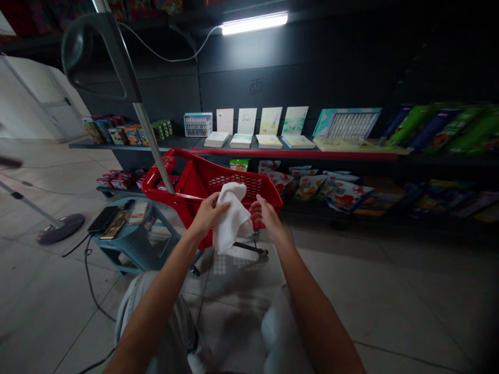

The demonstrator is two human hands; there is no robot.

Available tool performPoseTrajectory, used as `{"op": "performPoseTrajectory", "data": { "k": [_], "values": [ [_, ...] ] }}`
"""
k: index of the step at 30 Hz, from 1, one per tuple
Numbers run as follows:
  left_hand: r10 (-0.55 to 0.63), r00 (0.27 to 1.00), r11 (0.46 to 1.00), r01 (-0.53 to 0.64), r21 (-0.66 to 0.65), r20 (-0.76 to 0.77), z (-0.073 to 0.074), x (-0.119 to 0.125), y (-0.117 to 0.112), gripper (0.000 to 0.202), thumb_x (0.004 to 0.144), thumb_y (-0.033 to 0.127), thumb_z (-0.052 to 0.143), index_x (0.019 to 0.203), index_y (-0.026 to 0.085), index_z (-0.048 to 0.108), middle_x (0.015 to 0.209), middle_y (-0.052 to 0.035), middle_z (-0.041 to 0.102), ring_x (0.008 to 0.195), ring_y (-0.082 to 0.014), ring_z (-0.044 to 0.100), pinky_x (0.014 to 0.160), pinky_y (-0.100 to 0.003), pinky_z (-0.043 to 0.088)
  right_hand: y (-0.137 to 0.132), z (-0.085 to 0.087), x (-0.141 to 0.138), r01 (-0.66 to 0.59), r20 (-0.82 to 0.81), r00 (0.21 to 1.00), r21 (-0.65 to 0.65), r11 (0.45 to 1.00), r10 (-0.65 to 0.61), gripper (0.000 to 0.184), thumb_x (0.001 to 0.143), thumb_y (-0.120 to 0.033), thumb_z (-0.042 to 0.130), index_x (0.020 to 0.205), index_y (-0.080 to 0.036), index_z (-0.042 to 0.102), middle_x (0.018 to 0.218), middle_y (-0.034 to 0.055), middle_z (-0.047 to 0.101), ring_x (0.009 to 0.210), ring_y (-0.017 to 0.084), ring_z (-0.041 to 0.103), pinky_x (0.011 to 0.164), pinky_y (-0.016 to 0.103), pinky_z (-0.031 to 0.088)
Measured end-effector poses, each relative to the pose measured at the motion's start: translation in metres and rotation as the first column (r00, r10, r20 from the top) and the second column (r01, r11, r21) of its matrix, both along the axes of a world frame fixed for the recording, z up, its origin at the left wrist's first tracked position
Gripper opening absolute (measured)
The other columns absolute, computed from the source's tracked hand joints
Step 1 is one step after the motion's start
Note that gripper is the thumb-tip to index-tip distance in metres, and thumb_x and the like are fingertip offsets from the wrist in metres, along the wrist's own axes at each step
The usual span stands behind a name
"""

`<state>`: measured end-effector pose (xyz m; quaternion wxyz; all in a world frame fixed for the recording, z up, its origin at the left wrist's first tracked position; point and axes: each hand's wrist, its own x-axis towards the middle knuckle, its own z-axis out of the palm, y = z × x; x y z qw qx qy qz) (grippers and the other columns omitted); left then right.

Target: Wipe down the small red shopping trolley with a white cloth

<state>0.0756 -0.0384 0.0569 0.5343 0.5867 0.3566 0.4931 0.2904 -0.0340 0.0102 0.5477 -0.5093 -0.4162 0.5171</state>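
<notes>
A red plastic wheeled shopping basket (202, 169) with a perforated wall stands before dark shelves (296, 155) of packaged goods, its inside mostly hidden. Above it, the left hand (208, 214) and right hand (268, 215) grip, fingers closed, a soft crumpled white cloth (232, 221).

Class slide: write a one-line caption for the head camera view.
Left hand holds a white cloth beside the right hand, above a red shopping cart.

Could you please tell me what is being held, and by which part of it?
The left hand grips a white cloth by its upper edge; the right hand is at its right side, grip unclear.
</notes>
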Motion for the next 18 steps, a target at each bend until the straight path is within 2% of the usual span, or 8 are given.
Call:
{"op": "performPoseTrajectory", "data": {
  "k": [2, 3, 5, 6, 9, 12, 15, 18],
  "values": [
    [-0.029, 0.992, 0.997, 0.038, -0.064, 0.124, 0.005, 0.003, -0.004, 0.054, 0.069, 0.043, 0.087, 0.114, 0.018, 0.068, 0.098, -0.0024, 0.073, 0.082, -0.0167, 0.066, 0.074, -0.026, 0.051, -0.001, -0.006, -0.004, -0.252, -0.143, 0.964, -0.202, 0.947, 0.226, 0.062, 0.09, -0.079, 0.049, 0.085, -0.019, 0.065, 0.067, 0.0035, 0.068, 0.06, 0.016, 0.064, 0.054, 0.026, 0.052],
    [-0.033, 0.984, 0.994, 0.05, -0.094, 0.175, 0.007, 0.005, -0.005, 0.056, 0.068, 0.042, 0.088, 0.115, 0.019, 0.068, 0.098, -0.0022, 0.074, 0.081, -0.0165, 0.067, 0.074, -0.026, 0.052, -0.002, -0.008, -0.006, -0.358, -0.239, 0.922, -0.222, 0.907, 0.305, 0.064, 0.089, -0.08, 0.047, 0.089, -0.019, 0.067, 0.07, 0.005, 0.071, 0.063, 0.019, 0.068, 0.059, 0.03, 0.056],
    [-0.037, 0.971, 0.985, 0.075, -0.154, 0.235, 0.009, 0.005, -0.006, 0.057, 0.066, 0.04, 0.09, 0.115, 0.02, 0.068, 0.097, -0.0023, 0.075, 0.078, -0.0165, 0.068, 0.073, -0.027, 0.053, -0.004, -0.01, -0.012, -0.483, -0.375, 0.836, -0.162, 0.86, 0.399, 0.061, 0.089, -0.078, 0.052, 0.097, -0.02, 0.069, 0.078, 0.0062, 0.076, 0.071, 0.023, 0.072, 0.068, 0.036, 0.06],
    [-0.037, 0.97, 0.98, 0.082, -0.18, 0.241, 0.008, 0.004, -0.006, 0.057, 0.065, 0.039, 0.091, 0.114, 0.02, 0.069, 0.095, -0.0025, 0.076, 0.077, -0.0166, 0.068, 0.072, -0.027, 0.054, -0.004, -0.011, -0.016, -0.481, -0.406, 0.822, -0.121, 0.868, 0.399, 0.056, 0.087, -0.073, 0.059, 0.099, -0.02, 0.07, 0.08, 0.0059, 0.077, 0.073, 0.023, 0.073, 0.07, 0.037, 0.061],
    [0.012, 0.98, 0.973, 0.034, -0.227, 0.199, -0.001, 0.001, -0.001, 0.054, 0.06, 0.036, 0.092, 0.107, 0.018, 0.074, 0.09, -0.0035, 0.077, 0.074, -0.0174, 0.069, 0.07, -0.028, 0.054, -0.002, -0.011, -0.025, -0.307, -0.436, 0.853, 0.023, 0.951, 0.286, 0.04, 0.073, -0.048, 0.083, 0.101, -0.022, 0.071, 0.088, 0.0039, 0.08, 0.081, 0.023, 0.074, 0.077, 0.035, 0.061],
    [0.096, 0.982, 0.968, -0.055, -0.245, 0.16, -0.014, -0.002, 0.006, 0.045, 0.056, 0.034, 0.091, 0.095, 0.015, 0.077, 0.082, -0.0039, 0.077, 0.07, -0.0168, 0.067, 0.067, -0.027, 0.052, 0.005, -0.012, -0.032, 0.02, -0.439, 0.896, 0.175, 0.984, 0.06, 0.04, 0.063, -0.032, 0.088, 0.099, -0.022, 0.072, 0.095, 0.0022, 0.08, 0.087, 0.022, 0.073, 0.084, 0.033, 0.06],
    [0.14, 0.98, 0.965, -0.103, -0.242, 0.141, -0.022, 0.0, 0.012, 0.036, 0.056, 0.032, 0.088, 0.085, 0.014, 0.077, 0.077, -0.0032, 0.075, 0.067, -0.0153, 0.065, 0.065, -0.025, 0.05, 0.008, -0.014, -0.035, 0.26, -0.278, 0.947, 0.379, 0.888, -0.159, 0.027, 0.07, -0.034, 0.082, 0.092, -0.022, 0.074, 0.096, 0.0036, 0.078, 0.096, 0.023, 0.071, 0.093, 0.036, 0.057],
    [0.178, 0.971, 0.972, -0.148, -0.185, 0.159, -0.024, 0.001, 0.017, 0.028, 0.056, 0.029, 0.086, 0.078, 0.016, 0.074, 0.074, -0.0013, 0.073, 0.066, -0.0136, 0.063, 0.063, -0.023, 0.047, 0.002, -0.011, -0.034, 0.1, 0.024, 0.988, 0.653, 0.751, -0.153, 0.012, 0.078, -0.035, 0.077, 0.082, -0.024, 0.077, 0.11, 0.0064, 0.075, 0.106, 0.024, 0.069, 0.098, 0.037, 0.054]
  ]
}}
